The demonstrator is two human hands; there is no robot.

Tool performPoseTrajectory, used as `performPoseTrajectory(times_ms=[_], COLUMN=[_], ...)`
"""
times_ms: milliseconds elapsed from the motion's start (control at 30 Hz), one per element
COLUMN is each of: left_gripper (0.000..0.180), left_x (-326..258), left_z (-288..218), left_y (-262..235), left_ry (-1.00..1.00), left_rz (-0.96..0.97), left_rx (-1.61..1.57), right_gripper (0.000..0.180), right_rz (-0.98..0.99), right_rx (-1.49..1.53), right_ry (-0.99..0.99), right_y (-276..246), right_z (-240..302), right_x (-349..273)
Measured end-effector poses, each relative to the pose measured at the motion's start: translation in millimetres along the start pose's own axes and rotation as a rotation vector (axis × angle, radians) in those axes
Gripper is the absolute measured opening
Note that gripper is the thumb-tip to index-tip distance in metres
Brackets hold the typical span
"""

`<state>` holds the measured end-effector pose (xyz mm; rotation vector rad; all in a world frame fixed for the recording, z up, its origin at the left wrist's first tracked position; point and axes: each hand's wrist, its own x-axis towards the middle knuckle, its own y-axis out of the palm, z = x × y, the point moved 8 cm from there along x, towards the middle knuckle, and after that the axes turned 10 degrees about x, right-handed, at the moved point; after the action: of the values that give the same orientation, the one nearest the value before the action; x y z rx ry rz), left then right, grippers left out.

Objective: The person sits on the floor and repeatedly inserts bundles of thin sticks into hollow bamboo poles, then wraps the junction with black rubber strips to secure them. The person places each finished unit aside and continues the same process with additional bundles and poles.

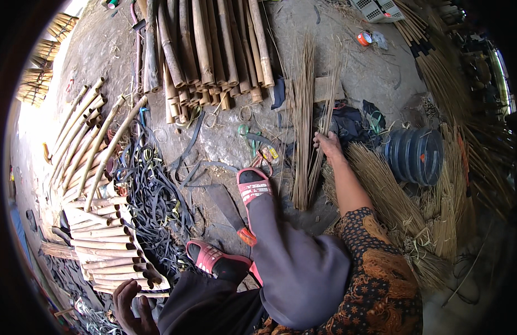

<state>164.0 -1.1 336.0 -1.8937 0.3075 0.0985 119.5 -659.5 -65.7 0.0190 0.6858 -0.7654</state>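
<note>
My right hand (328,146) is closed round a thin bunch of long dry sticks (326,114), like broom bristles, right of my feet. Close against that bunch lies a thicker bundle of the same sticks (303,106) on the ground. At the lower left, my left hand (133,310) is raised with its fingers apart and nothing in it. Nearest to it are short cut bamboo tubes (110,245), laid in a row. A wide-bladed cleaver (224,205) with an orange handle lies beside my pink sandal (253,187).
Thick bamboo poles (205,44) are stacked at the far side. Tangled black rubber strips (152,190) lie left of my feet. Bound brush bundles (389,195) and a blue water jug (413,156) are on the right. An orange can (364,38) sits farther off.
</note>
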Motion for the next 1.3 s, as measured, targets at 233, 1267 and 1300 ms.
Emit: performPoseTrajectory(times_ms=[233,1267,1300], left_gripper=[0.029,0.032,0.034], left_x=[-9.0,-66.9,-66.0], left_z=[-11.8,-65.4,-67.0], left_y=[-6.9,-49.8,-54.2], left_ry=[0.025,0.183,0.202], left_rz=[0.001,-0.215,-0.211], left_rx=[-0.003,-0.169,-0.25], right_gripper=[0.021,0.031,0.028], right_rz=[-0.014,0.321,0.46], right_rx=[0.1,0.235,0.293], right_ry=[0.05,-0.994,-0.967], right_y=[9.4,72.8,96.6], right_z=[5.8,351.8,372.5], right_x=[-14.3,-261.6,-295.5])
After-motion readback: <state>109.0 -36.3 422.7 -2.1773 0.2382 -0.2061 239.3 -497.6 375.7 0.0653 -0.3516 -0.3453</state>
